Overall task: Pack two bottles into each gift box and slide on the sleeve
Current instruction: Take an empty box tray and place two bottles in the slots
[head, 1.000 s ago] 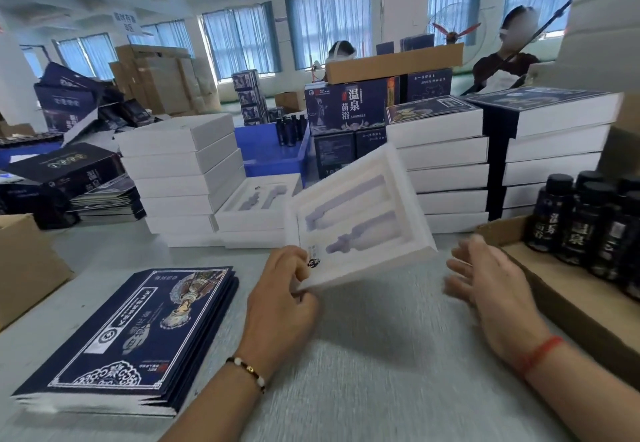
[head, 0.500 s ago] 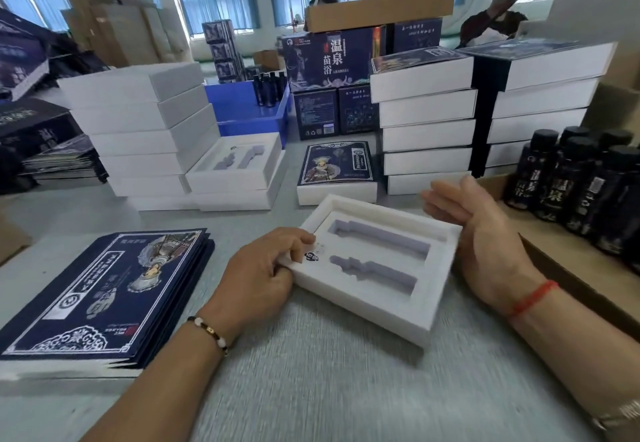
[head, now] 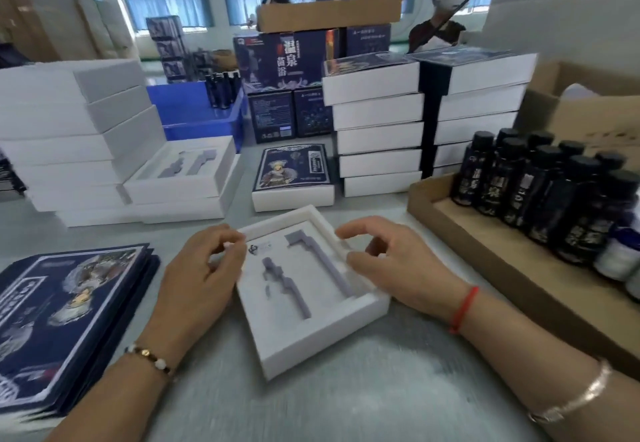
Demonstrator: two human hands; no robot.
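A bright packing room with curtained windows behind, and a grey counter (head: 346, 403) crowded with stock. Right in front of me lies one open white gift box (head: 311, 334), its foam insert showing two bottle-shaped hollows — both empty. My left hand (head: 204, 268) grips the box's left rim, fingers curled on the edge near a small printed mark; my right hand (head: 398, 261) rests at the right rim, thumb against the wall and fingers arched loosely over it, not clamped on anything.

So for this box nothing is packed yet, as I judge it. The dark bottles (head: 540, 192) stand upright in a cardboard tray (head: 485, 251) near my right, none lifted out. The flat printed sleeves (head: 65, 320) sit in a pile by my left arm, untouched.

Some of the job looks done already — one sleeved box (head: 294, 178) lies just beyond mine, and stacks of finished boxes (head: 377, 123) rise behind it. Plain white boxes (head: 69, 137) piled at the far left suggest plenty left: two bottles in, then the sleeve, box after box.
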